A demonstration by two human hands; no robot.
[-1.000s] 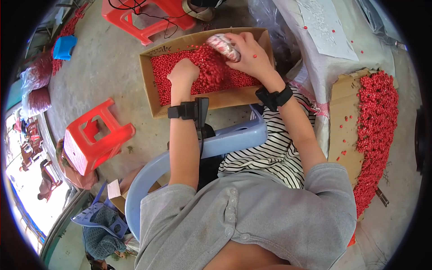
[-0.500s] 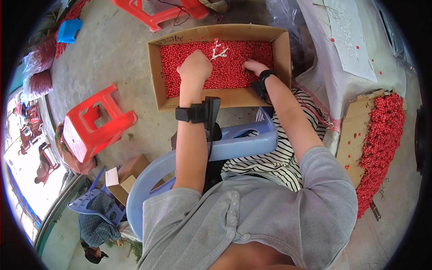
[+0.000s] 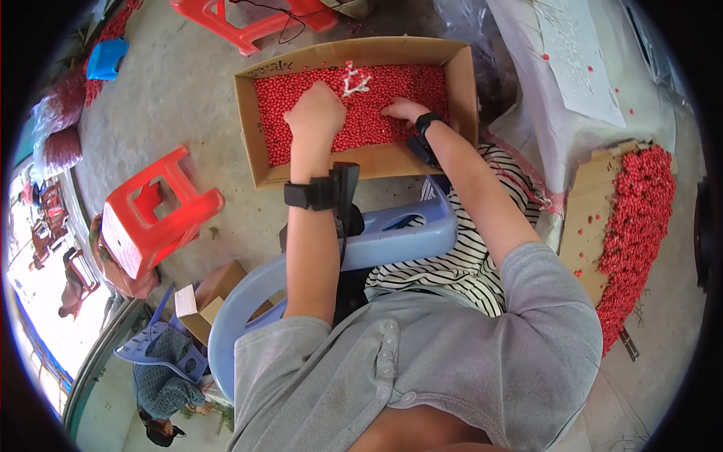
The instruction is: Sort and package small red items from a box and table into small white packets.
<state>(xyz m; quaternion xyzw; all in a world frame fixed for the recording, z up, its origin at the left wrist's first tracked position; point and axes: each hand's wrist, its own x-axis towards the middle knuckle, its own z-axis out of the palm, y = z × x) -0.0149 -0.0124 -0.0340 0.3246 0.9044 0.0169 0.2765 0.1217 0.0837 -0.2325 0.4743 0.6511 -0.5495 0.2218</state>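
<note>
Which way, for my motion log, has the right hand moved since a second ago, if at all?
Yes: against the cardboard box, the right hand has moved slightly left, toward its near side, down to the berries.

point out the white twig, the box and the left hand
White twig (image 3: pixel 350 88), head view: on its forked stem.
Box (image 3: pixel 384 159), head view: on its near wall.
Left hand (image 3: pixel 316 116), head view: on the back of the hand.

Wore a grey short-sleeved shirt with buttoned placket and black-and-white striped cloth. Had on left arm a black band with black device and thin cable, on right arm another band.
</note>
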